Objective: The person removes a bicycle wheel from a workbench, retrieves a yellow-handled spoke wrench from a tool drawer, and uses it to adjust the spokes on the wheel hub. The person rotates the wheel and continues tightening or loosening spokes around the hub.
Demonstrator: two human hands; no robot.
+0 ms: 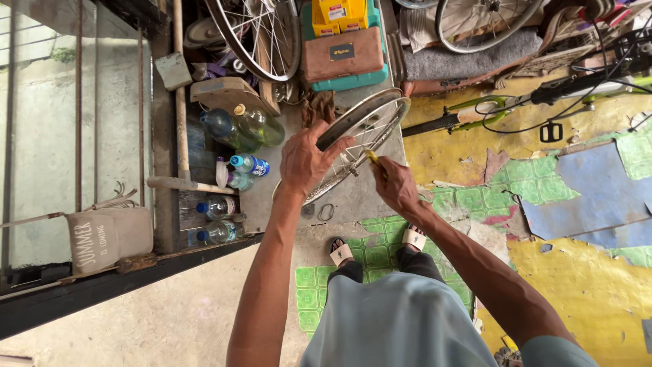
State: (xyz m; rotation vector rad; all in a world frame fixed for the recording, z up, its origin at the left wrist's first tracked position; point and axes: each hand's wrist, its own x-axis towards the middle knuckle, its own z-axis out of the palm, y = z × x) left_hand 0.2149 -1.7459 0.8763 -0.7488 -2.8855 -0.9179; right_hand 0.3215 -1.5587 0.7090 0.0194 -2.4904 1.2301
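A: Left hand (pixel 305 162) is clamping the round silver spoked bicycle wheel (pixel 353 139) at its rim, held upright over the grey concrete floor (pixel 353 197).

B: Right hand (pixel 394 185) is pinching a small yellow tool (pixel 372 158) among the spokes. Looks light and stiff; the rim's the grab spot.

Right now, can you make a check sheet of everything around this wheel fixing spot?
Surface: worn floor of patchy yellow, green and blue covering.
Job's things: silver spoked bicycle wheel; small yellow-handled tool at its spokes.
Clutter: clear plastic bottles, brown tool case, two more wheels.
Grippers: left hand grips the wheel rim; right hand holds the tool.
Cables: black cables on a green bicycle frame.
Surroundings: metal railing, grey cloth bag.
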